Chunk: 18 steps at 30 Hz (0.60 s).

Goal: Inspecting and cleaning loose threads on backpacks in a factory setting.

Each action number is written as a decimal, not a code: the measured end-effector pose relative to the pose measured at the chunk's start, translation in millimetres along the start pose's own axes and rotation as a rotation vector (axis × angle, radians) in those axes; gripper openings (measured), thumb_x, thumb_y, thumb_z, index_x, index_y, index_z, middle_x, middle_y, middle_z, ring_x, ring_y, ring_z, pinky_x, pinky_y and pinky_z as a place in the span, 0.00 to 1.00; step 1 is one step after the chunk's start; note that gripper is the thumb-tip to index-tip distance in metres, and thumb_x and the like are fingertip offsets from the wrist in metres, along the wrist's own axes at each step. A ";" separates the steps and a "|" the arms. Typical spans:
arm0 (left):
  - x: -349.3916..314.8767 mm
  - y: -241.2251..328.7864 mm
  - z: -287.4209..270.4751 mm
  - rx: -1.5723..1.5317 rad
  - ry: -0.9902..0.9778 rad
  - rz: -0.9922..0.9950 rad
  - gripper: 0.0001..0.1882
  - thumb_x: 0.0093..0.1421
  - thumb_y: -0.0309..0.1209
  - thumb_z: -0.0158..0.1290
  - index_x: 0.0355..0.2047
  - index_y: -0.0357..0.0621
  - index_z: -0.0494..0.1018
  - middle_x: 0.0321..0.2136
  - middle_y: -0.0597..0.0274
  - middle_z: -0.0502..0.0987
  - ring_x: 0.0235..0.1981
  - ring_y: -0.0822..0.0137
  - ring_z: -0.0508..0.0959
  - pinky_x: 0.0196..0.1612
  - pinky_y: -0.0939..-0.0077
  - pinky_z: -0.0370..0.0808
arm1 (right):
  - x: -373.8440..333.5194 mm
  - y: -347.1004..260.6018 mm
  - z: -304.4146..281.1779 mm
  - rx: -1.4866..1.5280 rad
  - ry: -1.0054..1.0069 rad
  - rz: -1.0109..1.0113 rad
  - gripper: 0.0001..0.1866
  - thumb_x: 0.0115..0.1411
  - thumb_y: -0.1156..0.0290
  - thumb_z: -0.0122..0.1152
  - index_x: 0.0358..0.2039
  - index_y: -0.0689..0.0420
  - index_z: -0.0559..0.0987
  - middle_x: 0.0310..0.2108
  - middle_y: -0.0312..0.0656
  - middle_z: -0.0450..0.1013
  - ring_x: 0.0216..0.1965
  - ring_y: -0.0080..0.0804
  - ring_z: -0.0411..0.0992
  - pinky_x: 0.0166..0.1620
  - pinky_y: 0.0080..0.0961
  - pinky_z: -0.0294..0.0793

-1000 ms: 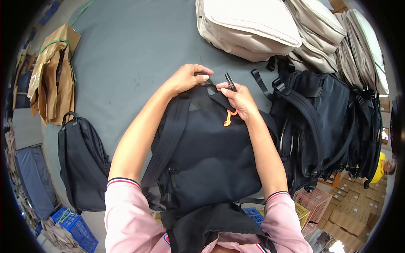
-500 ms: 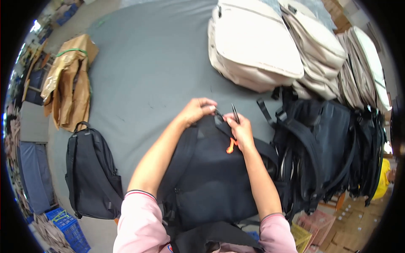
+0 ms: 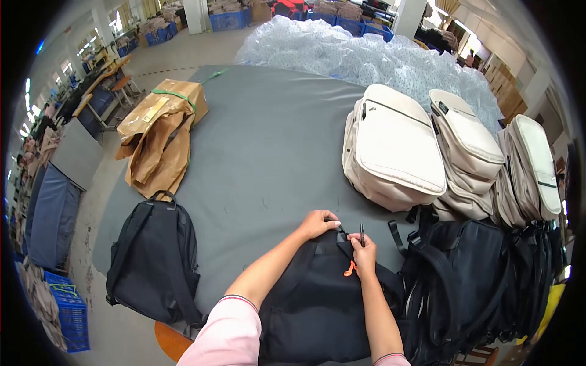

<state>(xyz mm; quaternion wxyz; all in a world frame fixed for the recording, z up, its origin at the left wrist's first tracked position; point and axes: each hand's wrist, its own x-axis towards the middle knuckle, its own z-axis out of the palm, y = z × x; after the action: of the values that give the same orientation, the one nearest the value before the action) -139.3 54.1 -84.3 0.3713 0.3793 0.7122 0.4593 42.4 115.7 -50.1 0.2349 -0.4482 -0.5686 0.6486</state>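
Because the black backpack [image 3: 314,305] lies at the near side of the desk [image 3: 268,146], directly before the wearer, its upper edge is within easy reach. The left hand [image 3: 319,224] pinches a dark strip [image 3: 343,234] at that edge between thumb and fingers, apparently to keep it taut. The right hand [image 3: 365,255] pinches close beside it while curled around a slim dark tool [image 3: 362,230], whose points stand up away from the cloth, probably to leave the fingertips free. An orange cord [image 3: 350,269] dangles beneath; how it is attached is hidden. To the left lies another backpack [image 3: 155,262], with a brown paper parcel [image 3: 159,134] beyond it. To the right, more black bags [image 3: 482,274] crowd together, with cream backpacks [image 3: 400,146] behind, seemingly grouped by colour. Past the far edge is a heap of clear plastic wrapping [image 3: 366,55]. Compared with half a second ago, the view has tipped upward, bringing that heap into sight; both pinches look much the same.
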 end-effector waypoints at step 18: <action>-29.3 -5.6 25.9 -0.188 0.199 0.187 0.10 0.54 0.31 0.55 0.36 0.43 0.76 0.30 0.59 0.79 0.34 0.70 0.77 0.39 0.75 0.72 | -7.2 10.8 -2.5 -0.095 0.052 -0.199 0.06 0.59 0.78 0.52 0.31 0.65 0.76 0.31 0.37 0.76 0.34 0.21 0.72 0.43 0.17 0.69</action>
<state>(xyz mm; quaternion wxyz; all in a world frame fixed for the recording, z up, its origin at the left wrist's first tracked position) -104.9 36.2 -92.1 0.2882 0.3603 0.6610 0.5918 50.2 108.5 -57.9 0.2912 -0.4168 -0.6342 0.5825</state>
